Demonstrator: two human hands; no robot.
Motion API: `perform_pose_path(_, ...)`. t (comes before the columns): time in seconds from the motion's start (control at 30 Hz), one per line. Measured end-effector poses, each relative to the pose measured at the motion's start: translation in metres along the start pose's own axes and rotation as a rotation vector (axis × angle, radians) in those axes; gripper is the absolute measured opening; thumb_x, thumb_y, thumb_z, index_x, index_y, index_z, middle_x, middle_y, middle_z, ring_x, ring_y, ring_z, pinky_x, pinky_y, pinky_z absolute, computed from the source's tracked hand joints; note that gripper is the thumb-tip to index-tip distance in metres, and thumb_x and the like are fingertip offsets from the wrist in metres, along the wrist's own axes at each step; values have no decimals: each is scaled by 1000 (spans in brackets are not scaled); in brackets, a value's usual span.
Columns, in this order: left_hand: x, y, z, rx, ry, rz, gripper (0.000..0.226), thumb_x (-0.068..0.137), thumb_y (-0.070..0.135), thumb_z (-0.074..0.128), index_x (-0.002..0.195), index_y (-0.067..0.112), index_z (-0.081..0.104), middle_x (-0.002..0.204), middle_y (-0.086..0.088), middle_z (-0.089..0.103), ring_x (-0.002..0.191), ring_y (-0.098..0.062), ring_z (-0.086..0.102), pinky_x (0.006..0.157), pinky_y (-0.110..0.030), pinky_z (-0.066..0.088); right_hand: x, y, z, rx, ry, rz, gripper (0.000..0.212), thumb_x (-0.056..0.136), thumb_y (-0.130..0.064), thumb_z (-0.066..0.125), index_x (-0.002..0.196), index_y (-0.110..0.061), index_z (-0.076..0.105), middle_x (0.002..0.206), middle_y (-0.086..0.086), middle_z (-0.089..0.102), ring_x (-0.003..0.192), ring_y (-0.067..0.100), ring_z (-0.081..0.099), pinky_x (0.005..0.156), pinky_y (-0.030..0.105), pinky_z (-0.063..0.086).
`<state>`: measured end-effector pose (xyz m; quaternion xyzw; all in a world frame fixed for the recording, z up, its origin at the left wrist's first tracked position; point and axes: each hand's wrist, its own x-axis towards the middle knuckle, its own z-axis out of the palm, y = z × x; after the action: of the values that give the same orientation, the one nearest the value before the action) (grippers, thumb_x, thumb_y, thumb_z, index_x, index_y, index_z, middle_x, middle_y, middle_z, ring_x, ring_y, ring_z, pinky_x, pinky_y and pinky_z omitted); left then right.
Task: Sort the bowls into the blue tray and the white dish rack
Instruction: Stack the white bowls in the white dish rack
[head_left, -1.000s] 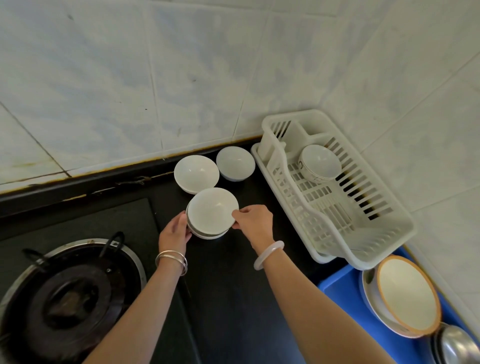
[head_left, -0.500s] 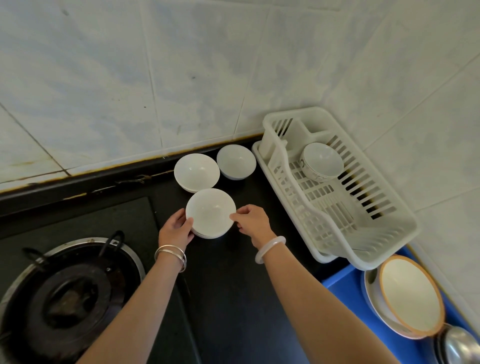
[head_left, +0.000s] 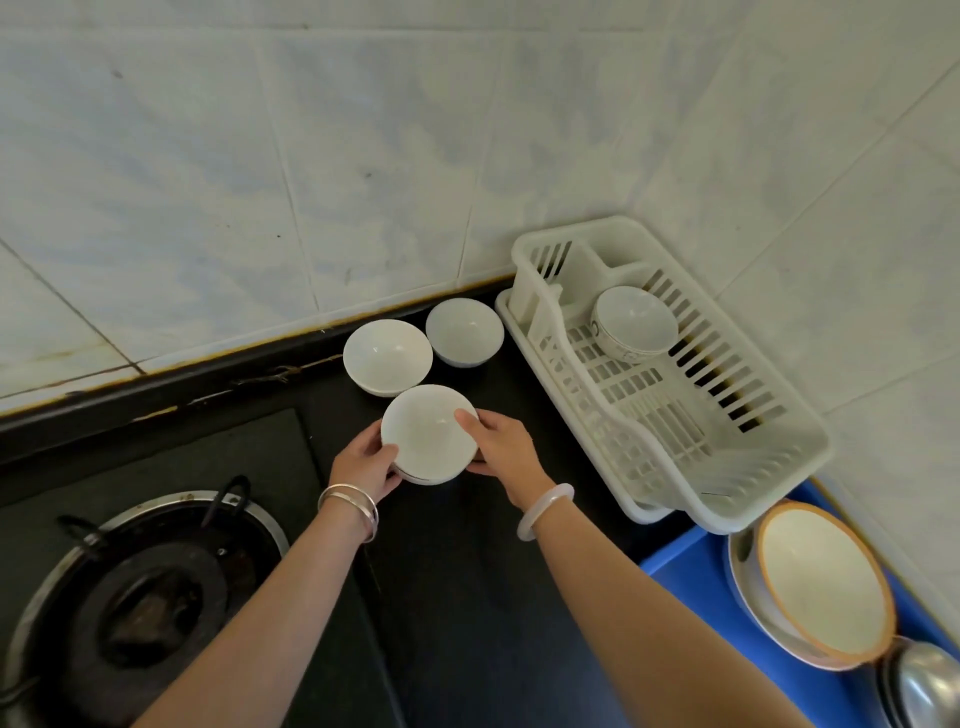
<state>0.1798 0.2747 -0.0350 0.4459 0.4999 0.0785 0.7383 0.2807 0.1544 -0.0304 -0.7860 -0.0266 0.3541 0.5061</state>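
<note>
A short stack of white bowls (head_left: 423, 434) stands on the black counter. My left hand (head_left: 363, 462) holds its left side, fingers curled round the lower rim. My right hand (head_left: 498, 447) grips the right rim of the top bowl, thumb over the edge. Two more white bowls stand behind it, one (head_left: 387, 356) on the left and one (head_left: 464, 332) on the right. The white dish rack (head_left: 779, 457) holds one patterned bowl (head_left: 634, 322). The blue tray (head_left: 675, 571) at lower right holds an orange-rimmed bowl (head_left: 823, 577) nested in a white one.
A gas burner (head_left: 140, 587) sits at lower left on the black cooktop. Tiled walls meet in the corner behind the dish rack. A metal bowl (head_left: 930, 686) lies at the bottom right corner of the blue tray.
My right hand has moved from beside the stack onto the top bowl's rim, thumb over its edge. My left hand has closed in on the stack's left side.
</note>
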Motion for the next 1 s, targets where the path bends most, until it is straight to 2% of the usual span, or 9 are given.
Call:
perform_pose_path(0.1, -14, 14, 16, 37, -64, 66, 42, 87, 3, 53, 118, 31, 59, 118, 2, 58, 111, -24, 54, 76, -34, 51, -12, -10, -21, 49, 84, -80, 30, 91, -45, 54, 113, -27, 63, 91, -13, 66, 85, 7, 64, 62, 22, 55)
perform_pose_path(0.23, -41, 44, 54, 87, -214, 137, 37, 86, 2, 54, 104, 34, 60, 98, 7, 59, 104, -20, 55, 66, -28, 52, -35, -37, -71, 125, 206, -168, 23, 93, -48, 48, 80, -37, 64, 74, -12, 71, 72, 7, 70, 53, 21, 55)
perform_pose_path(0.37, -64, 69, 114, 161, -368, 149, 42, 87, 1, 52, 126, 18, 52, 109, -2, 57, 108, -24, 55, 63, -26, 52, -48, -62, -139, 103, 344, -179, 33, 95, -51, 41, 84, -28, 63, 85, -4, 69, 65, 12, 71, 55, 28, 58)
perform_pose_path(0.53, -74, 70, 205, 299, -505, 130, 42, 89, -1, 47, 130, 10, 48, 112, -10, 52, 100, -26, 53, 78, -36, 51, -46, -61, -221, 123, 461, -39, 38, 96, -43, 43, 92, -10, 62, 87, 7, 67, 69, 27, 69, 77, 46, 59)
perform_pose_path(0.73, -58, 35, 282, 470, -586, 38, 42, 89, -4, 41, 129, 7, 49, 112, -15, 52, 90, -31, 54, 75, -38, 51, -29, -30, -282, 134, 517, 110, 30, 95, -32, 49, 74, -12, 58, 75, 10, 63, 66, 26, 64, 60, 37, 56)
perform_pose_path(0.8, -52, 21, 298, 515, -586, 0, 43, 89, -5, 40, 130, 7, 49, 109, -13, 51, 78, -29, 56, 56, -34, 54, -21, -19, -292, 44, 471, 133, 21, 93, -26, 52, 75, -16, 56, 82, 11, 61, 75, 27, 62, 72, 43, 57)
perform_pose_path(0.87, -46, 8, 312, 556, -578, -29, 45, 90, -6, 40, 131, 9, 47, 123, -17, 52, 96, -37, 59, 47, -32, 53, -12, -12, -299, 23, 463, 167, 17, 93, -28, 53, 85, -15, 60, 94, 15, 62, 85, 30, 62, 77, 42, 56)
perform_pose_path(0.93, -38, -1, 322, 582, -559, -55, 47, 90, -7, 38, 133, 10, 45, 136, -18, 46, 116, -42, 51, 55, -36, 56, -3, -7, -304, 29, 457, 206, 30, 95, -35, 49, 106, -9, 60, 106, 17, 63, 96, 32, 61, 77, 40, 55)
perform_pose_path(1.0, -31, -7, 330, 585, -533, -67, 46, 90, -8, 37, 132, 10, 47, 137, -18, 46, 119, -42, 49, 79, -48, 53, 4, -3, -307, -1, 435, 220, 40, 97, -39, 45, 117, -6, 55, 112, 17, 61, 101, 32, 59, 79, 41, 54)
